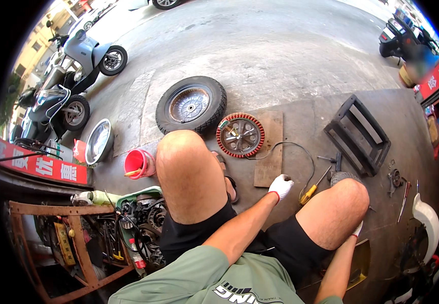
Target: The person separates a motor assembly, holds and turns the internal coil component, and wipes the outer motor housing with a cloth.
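My left hand [281, 187], in a white glove, is over the near end of a flat wooden board [269, 169]. Its fingers look curled; whatever they may hold is too small to make out. Beyond it, a motor stator [240, 135] with a ring of reddish windings lies partly on the board, its dark cable [308, 157] looping right. A yellow-handled screwdriver [309, 194] is on the floor right of this hand, near a hammer [338, 162]. Only the gloved wrist of my right hand [358, 229] shows beside my right knee; the knee hides its fingers.
A tyred wheel [191, 105] lies behind the stator. At right stand a black metal frame [358, 134] and scattered tools. To the left are a red bucket [140, 164], a metal basin [99, 141], a bin of parts [146, 213] and a rusty rack [80, 243]. Scooters [80, 55] are parked farther off.
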Action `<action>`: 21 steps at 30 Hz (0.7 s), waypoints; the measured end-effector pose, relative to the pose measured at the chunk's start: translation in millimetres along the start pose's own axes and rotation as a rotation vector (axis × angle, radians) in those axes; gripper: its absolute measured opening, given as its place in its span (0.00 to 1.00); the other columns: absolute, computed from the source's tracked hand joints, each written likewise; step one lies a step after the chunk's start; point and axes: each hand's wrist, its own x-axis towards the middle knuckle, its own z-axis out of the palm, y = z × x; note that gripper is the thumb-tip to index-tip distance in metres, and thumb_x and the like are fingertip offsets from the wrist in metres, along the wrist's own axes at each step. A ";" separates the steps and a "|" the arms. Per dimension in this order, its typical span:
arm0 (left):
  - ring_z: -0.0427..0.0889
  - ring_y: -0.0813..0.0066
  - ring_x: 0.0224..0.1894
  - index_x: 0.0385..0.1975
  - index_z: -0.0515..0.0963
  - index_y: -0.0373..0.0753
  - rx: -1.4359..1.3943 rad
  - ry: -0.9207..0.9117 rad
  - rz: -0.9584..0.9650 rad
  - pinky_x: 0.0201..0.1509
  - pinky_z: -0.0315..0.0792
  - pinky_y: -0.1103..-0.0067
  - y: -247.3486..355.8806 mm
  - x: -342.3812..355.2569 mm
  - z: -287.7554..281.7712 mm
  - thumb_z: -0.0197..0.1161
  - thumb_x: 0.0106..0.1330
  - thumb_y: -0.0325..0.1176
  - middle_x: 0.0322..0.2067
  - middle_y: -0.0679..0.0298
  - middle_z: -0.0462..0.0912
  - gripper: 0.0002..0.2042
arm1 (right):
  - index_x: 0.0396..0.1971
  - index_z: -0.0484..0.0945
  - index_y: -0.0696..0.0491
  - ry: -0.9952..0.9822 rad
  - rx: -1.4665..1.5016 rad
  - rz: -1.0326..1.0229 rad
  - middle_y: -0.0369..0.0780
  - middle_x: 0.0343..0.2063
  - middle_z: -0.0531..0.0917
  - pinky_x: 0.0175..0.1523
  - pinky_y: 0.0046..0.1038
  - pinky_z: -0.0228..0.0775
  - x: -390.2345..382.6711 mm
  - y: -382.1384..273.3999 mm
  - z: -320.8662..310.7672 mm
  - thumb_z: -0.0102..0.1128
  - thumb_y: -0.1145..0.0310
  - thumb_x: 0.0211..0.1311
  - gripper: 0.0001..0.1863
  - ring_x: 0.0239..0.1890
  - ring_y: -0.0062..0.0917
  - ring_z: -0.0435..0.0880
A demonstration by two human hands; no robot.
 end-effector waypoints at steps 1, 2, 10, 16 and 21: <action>0.82 0.56 0.55 0.52 0.78 0.29 0.005 0.012 -0.017 0.61 0.73 0.71 -4.5 -5.1 -7.0 0.62 0.63 0.38 0.50 0.45 0.83 0.22 | 0.52 0.78 0.55 0.030 -0.002 0.074 0.43 0.52 0.82 0.62 0.32 0.70 -0.2 20.2 -2.4 0.61 0.64 0.65 0.18 0.56 0.36 0.79; 0.81 0.56 0.55 0.52 0.77 0.29 0.021 0.033 -0.048 0.61 0.73 0.71 -11.2 -14.3 -18.4 0.62 0.63 0.38 0.50 0.46 0.83 0.22 | 0.52 0.78 0.55 0.054 -0.029 0.149 0.43 0.52 0.82 0.62 0.32 0.70 -0.9 40.4 8.9 0.61 0.64 0.65 0.18 0.56 0.36 0.79; 0.83 0.69 0.47 0.58 0.73 0.27 0.007 0.067 0.074 0.53 0.76 0.76 30.2 -21.2 -27.9 0.60 0.67 0.34 0.51 0.50 0.83 0.22 | 0.51 0.78 0.56 0.046 -0.128 0.277 0.43 0.51 0.82 0.62 0.31 0.70 9.6 45.9 40.0 0.61 0.66 0.62 0.18 0.55 0.35 0.79; 0.82 0.66 0.53 0.57 0.73 0.28 -0.024 0.101 0.208 0.59 0.74 0.75 78.1 -22.1 -35.7 0.59 0.66 0.33 0.53 0.50 0.82 0.22 | 0.51 0.78 0.56 0.027 -0.177 0.293 0.43 0.50 0.83 0.61 0.31 0.70 21.3 36.6 47.8 0.60 0.68 0.61 0.18 0.54 0.35 0.79; 0.80 0.62 0.57 0.56 0.74 0.29 0.014 0.151 0.263 0.63 0.71 0.73 112.5 -31.2 -48.3 0.58 0.66 0.33 0.53 0.48 0.81 0.21 | 0.50 0.78 0.57 0.008 -0.217 0.314 0.43 0.50 0.83 0.61 0.31 0.70 27.8 35.6 54.5 0.60 0.69 0.60 0.18 0.54 0.34 0.79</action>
